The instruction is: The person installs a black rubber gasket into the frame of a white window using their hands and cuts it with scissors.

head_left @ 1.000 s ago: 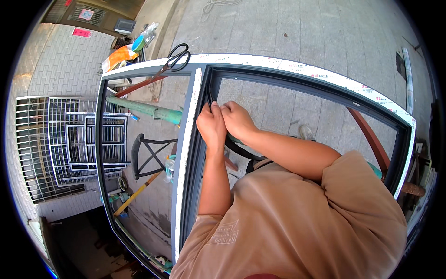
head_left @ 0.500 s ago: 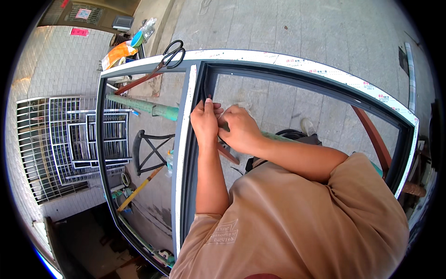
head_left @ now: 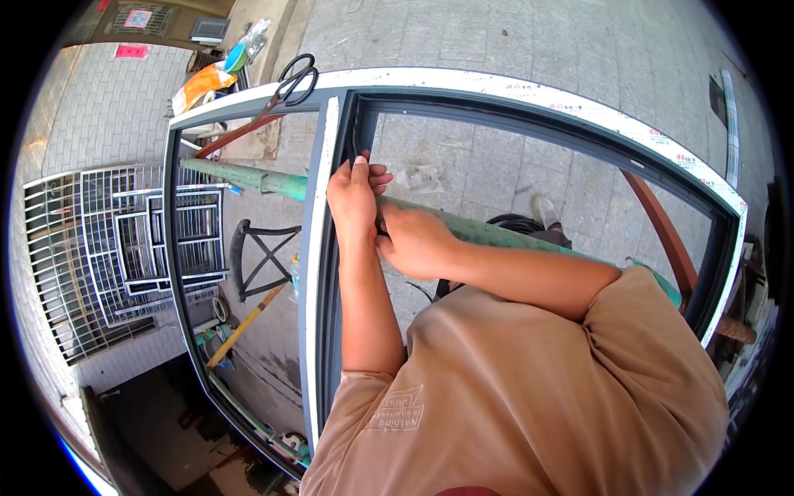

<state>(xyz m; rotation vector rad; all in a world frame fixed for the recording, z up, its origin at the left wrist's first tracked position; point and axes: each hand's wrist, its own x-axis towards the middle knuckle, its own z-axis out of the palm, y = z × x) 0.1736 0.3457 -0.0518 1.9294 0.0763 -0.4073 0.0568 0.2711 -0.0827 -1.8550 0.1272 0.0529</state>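
A large dark grey window frame, partly covered with white printed film, lies in front of me. My left hand is at its middle bar, thumb pressing a black rubber sealing strip along the bar's inner edge. Just right of and below it, my right hand is closed, fingers curled under, with a dark piece of the strip showing at its fingers. Its fingertips are hidden. Black-handled scissors rest across the frame's far bar, left of the middle.
Below the frame run a green pole and a red-brown bar. Seen through the left opening are a black chair part and a yellow stick. Metal window grilles stand at the left. An orange-white bag lies far left.
Both hands have moved slightly apart, the right one lower relative to the left. The whole view has shifted a little, so the frame appears higher and farther left.
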